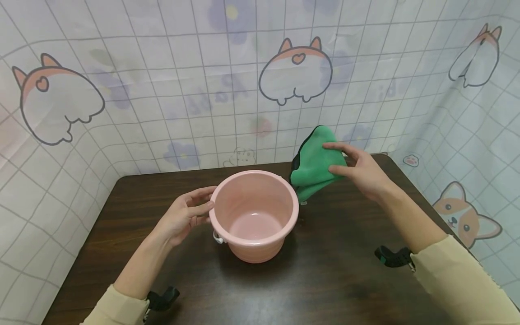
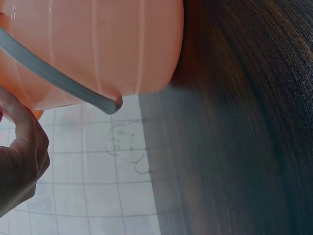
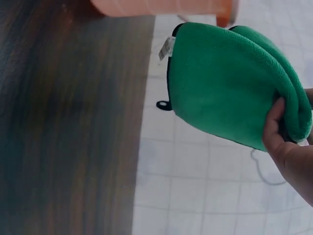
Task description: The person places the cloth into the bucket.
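A pink bucket stands upright on the table, its visible inside bare. My left hand holds the left side of its rim, thumb at the lip and the other fingers partly hidden beside it. The bucket's pale handle hangs down its side in the left wrist view. To the right, my right hand pinches a green cloth with dark edging between thumb and fingers. The cloth is folded over and raised beside the bucket's far right rim. A small tag and a black loop show on its edge.
The dark brown wooden table runs up to a tiled-pattern wall covering printed with cartoon dogs, at the back and both sides. Black wrist devices sit at both sleeves.
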Demonstrator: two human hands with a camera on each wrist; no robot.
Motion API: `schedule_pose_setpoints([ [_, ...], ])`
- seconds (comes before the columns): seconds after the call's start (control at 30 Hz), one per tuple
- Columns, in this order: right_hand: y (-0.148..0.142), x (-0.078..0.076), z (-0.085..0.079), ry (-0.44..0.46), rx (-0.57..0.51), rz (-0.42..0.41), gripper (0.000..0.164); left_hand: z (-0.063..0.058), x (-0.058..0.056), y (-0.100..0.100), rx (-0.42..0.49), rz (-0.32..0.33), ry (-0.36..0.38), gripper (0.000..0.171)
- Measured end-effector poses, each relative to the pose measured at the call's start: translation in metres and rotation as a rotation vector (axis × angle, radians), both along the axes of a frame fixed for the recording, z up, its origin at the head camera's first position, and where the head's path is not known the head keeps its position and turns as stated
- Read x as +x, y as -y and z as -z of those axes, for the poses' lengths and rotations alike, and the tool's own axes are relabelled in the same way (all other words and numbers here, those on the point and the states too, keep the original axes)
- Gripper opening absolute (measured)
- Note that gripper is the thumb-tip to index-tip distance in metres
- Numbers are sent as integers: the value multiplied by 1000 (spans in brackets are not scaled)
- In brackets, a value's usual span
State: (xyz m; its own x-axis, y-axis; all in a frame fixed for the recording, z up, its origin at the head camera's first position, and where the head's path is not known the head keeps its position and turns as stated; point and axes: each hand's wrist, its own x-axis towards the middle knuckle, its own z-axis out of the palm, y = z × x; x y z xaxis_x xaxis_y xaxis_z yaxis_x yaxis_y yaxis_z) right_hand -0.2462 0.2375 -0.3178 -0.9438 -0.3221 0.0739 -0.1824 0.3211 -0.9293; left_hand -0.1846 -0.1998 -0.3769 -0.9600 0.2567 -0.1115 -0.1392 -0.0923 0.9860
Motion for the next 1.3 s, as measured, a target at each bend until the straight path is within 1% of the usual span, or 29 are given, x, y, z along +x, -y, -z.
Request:
schedule_pose_setpoints([
  [0.13,7,1,-8,10,-61,-8,54,0,0,0,18,-7,8,55],
  [0.3,15,3,-18,7,-168,-21,53,1,0,1,12,-14,14,55],
  [0.5,20,4,-29,-15,-372,-117,52,2,0,0,13,-7,3,55],
  [0.57,21,5,-32,-29,-411,-142,52,2,0,0,15,-4,-1,55],
  [0.9,30,11,-45,-85,-478,-203,54,1,-1,0,10,4,-5,55],
  [1.1,37,12,-52,-130,-520,-252,54,-1,-1,0,8,2,-9,56],
  [1.3,46,18,-56,-183,-569,-318,55,0,-1,-1,-12,6,0,56],
])
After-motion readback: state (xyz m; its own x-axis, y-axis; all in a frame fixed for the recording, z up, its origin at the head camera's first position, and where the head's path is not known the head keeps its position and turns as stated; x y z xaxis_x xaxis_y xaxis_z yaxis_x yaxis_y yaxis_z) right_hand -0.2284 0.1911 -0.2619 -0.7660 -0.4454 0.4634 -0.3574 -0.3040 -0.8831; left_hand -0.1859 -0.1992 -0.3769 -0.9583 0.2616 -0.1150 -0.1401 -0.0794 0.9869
